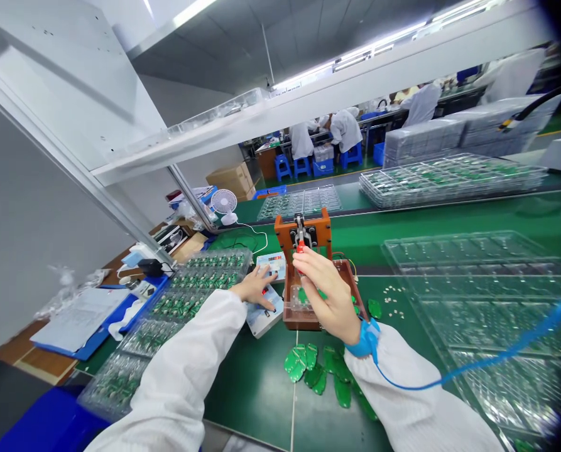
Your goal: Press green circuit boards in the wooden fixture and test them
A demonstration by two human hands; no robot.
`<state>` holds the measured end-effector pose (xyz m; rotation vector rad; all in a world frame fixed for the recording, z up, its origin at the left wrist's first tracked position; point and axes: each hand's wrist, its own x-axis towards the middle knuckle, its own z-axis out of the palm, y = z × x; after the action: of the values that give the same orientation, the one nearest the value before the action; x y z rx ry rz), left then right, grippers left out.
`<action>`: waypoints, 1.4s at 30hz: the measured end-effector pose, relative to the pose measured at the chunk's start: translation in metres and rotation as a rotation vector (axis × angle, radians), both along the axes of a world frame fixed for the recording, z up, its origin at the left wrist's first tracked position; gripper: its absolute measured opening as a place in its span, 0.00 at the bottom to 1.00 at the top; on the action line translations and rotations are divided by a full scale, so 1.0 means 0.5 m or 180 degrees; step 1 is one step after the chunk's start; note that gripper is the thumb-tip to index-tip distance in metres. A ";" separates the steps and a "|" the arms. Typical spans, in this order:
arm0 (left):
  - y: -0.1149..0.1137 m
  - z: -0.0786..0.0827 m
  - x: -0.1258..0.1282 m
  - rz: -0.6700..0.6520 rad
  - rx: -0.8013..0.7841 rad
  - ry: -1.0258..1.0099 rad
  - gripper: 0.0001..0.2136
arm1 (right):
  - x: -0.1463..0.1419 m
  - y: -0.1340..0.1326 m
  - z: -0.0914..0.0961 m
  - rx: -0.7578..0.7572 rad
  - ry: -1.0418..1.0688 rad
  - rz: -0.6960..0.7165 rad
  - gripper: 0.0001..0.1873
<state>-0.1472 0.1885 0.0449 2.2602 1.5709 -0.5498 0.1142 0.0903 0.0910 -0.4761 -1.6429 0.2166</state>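
Note:
My right hand (325, 294), with a blue wrist strap (365, 339), is raised over an orange-brown test fixture (308, 276) and its fingers close on the red-tipped clamp lever (299, 246). A green circuit board (303, 296) lies in the fixture under a clear cover. My left hand (255, 286) rests with fingers spread flat on a small white control box (267, 309) with red buttons, left of the fixture. Several loose green boards (318, 370) lie on the green mat in front of the fixture.
A clear tray of green boards (176, 307) stretches along my left arm. Stacked clear trays (487, 314) lie at the right, more filled trays (450, 179) behind. A blue coiled cord (497, 358) runs right. A small fan (224, 204) and papers (80, 317) sit left. Co-workers in white sit far back.

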 end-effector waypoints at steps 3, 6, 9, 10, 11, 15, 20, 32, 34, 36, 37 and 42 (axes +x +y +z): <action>0.001 -0.004 0.002 0.0038 -0.0051 -0.0009 0.63 | -0.002 0.000 -0.001 0.0042 0.0047 0.0009 0.31; 0.002 -0.004 -0.002 0.0039 -0.0082 -0.0122 0.64 | -0.001 0.001 -0.002 0.0049 0.0016 -0.0002 0.32; 0.002 0.001 -0.018 0.0050 -0.0030 -0.0280 0.63 | 0.001 0.002 -0.003 0.0026 -0.0046 -0.0024 0.32; 0.001 0.003 -0.025 0.0055 0.0004 -0.0288 0.63 | 0.002 0.002 -0.003 0.0027 -0.0062 -0.0023 0.32; 0.000 0.005 -0.032 0.0059 0.0025 -0.0273 0.63 | 0.002 0.002 -0.002 0.0035 -0.0068 -0.0019 0.32; -0.007 0.012 -0.048 0.0053 -0.0082 -0.0127 0.63 | 0.001 0.003 0.002 0.0051 -0.0038 -0.0007 0.32; -0.010 0.007 -0.047 0.0078 -0.0098 -0.0178 0.64 | 0.001 0.001 0.003 0.0064 -0.0010 -0.0031 0.32; -0.008 0.006 -0.043 -0.0010 -0.0194 -0.0066 0.65 | 0.002 -0.001 0.002 0.0040 -0.0035 -0.0022 0.32; -0.007 0.008 -0.040 -0.0013 -0.0212 0.0006 0.65 | 0.001 -0.001 0.002 0.0041 -0.0025 -0.0020 0.32; -0.006 0.007 -0.039 -0.0012 -0.0215 -0.0002 0.65 | 0.000 -0.002 0.002 0.0030 -0.0017 -0.0030 0.32; -0.007 0.005 -0.039 -0.0018 -0.0191 -0.0033 0.66 | 0.000 -0.003 0.002 0.0021 -0.0019 -0.0036 0.32; -0.013 -0.004 -0.035 -0.0084 0.0172 -0.0169 0.60 | 0.002 -0.001 0.003 -0.0023 -0.0047 -0.0053 0.34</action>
<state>-0.1646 0.1818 0.0430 2.3187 1.5500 -0.4558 0.1151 0.0898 0.0925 -0.4979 -1.6525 0.2071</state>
